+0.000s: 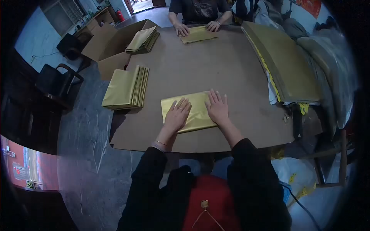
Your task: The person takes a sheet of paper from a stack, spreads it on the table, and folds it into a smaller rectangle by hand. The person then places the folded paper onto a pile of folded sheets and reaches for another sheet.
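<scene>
A folded gold sheet (198, 111) lies flat on the brown table (185, 73) close to its front edge. My left hand (178, 114) rests palm down on the sheet's left part, fingers stretched out. On the right part lies my right hand (217, 107), also flat, with its fingertips reaching the far edge. Neither hand grips anything. Left of them stands a thick stack of folded gold sheets (122, 87) at the table's left edge.
Across the table a person (200, 11) has both hands on another gold sheet (197, 34). Further stacked gold sheets (142, 39) sit by an open cardboard box (111, 42). A tall pile of large gold sheets (285, 61) lines the right side. Chairs (58, 82) stand at left.
</scene>
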### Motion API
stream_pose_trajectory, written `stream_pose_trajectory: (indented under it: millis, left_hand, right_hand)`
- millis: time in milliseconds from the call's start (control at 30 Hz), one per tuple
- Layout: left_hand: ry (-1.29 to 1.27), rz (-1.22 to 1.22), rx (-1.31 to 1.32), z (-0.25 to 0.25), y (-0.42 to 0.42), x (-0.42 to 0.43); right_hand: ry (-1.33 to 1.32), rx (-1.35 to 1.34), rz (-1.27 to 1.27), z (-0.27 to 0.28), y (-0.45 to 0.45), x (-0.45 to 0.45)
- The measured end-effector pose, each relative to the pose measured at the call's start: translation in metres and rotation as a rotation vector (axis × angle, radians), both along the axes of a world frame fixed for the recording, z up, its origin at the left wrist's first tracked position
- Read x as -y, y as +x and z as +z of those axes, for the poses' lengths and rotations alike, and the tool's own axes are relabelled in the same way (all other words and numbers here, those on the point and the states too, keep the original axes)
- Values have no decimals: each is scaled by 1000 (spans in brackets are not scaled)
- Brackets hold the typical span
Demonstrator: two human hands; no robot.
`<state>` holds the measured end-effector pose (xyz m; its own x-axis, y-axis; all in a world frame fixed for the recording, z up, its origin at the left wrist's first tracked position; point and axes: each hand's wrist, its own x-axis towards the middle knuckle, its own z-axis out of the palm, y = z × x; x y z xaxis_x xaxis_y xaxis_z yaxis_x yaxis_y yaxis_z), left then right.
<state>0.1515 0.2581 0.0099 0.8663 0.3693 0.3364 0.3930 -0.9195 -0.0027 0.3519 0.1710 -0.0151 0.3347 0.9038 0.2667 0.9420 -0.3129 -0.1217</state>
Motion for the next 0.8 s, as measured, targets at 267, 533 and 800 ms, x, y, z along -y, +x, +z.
stream_pose_trajectory:
  millis: [267, 533, 800]
  left_hand:
    - [-295, 434, -46, -11, 50, 50]
    - [-269, 516, 124, -14, 17, 52]
    - [-253, 601, 110, -16, 4, 51]
  right_hand:
    - [-5, 27, -6, -6, 1, -1]
    - [-61, 4, 6, 1, 3, 0]
    - [-32, 91, 4, 2, -6, -2]
